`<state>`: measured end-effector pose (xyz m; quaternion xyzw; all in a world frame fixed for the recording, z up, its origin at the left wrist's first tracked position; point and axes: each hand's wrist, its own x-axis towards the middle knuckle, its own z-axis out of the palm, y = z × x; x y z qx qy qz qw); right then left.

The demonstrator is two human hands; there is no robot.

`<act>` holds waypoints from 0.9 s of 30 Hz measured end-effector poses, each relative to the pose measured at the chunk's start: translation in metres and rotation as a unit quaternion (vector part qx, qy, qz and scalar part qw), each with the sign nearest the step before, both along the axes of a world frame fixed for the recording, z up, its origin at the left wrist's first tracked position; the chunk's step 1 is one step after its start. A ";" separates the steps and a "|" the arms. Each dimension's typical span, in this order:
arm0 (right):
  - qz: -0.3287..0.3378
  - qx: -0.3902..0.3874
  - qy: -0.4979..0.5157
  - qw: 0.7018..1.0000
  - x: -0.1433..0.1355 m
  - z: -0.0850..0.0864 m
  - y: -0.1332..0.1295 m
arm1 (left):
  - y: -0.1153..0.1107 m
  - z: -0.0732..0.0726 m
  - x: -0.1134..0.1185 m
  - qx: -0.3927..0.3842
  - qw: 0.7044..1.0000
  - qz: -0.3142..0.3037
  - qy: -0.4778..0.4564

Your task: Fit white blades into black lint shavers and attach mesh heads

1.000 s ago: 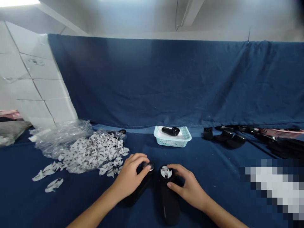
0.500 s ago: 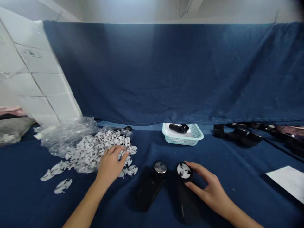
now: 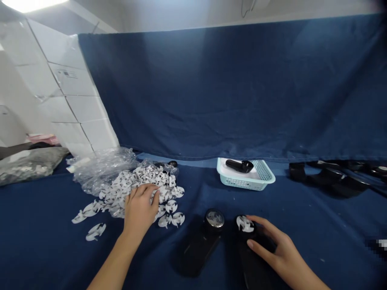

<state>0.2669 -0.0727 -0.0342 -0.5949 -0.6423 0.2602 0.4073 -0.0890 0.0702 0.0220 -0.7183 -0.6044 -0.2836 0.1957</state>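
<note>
My left hand [image 3: 141,207] lies over a heap of small white plastic discs with cut-outs [image 3: 121,189], its thumb apart from the curved fingers; some fingertips are lost against the heap. With thumb and forefinger, my right hand [image 3: 276,243] grips the round head of a black handheld device [image 3: 252,262], which lies on the blue cloth. One white disc [image 3: 244,224] sits in that round head. Just to its left lies a second black device [image 3: 198,251], its round head topped by a silver perforated cover [image 3: 215,218].
A pale turquoise basket [image 3: 243,183] holds a black device [image 3: 240,165] on something white. Clear plastic wrap [image 3: 102,167] lies behind the heap, near stacked white boxes [image 3: 78,108]. Black parts [image 3: 329,179] lie at the right. A blue curtain [image 3: 226,92] hangs behind.
The view has shifted, so the table things appear farther right. My left hand has moved deeper over the heap of discs. My right hand remains at the same device's head.
</note>
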 end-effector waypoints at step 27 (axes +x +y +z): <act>0.048 0.017 0.072 0.996 0.004 0.011 0.003 | 0.088 0.033 0.063 -0.158 0.980 -0.040 0.116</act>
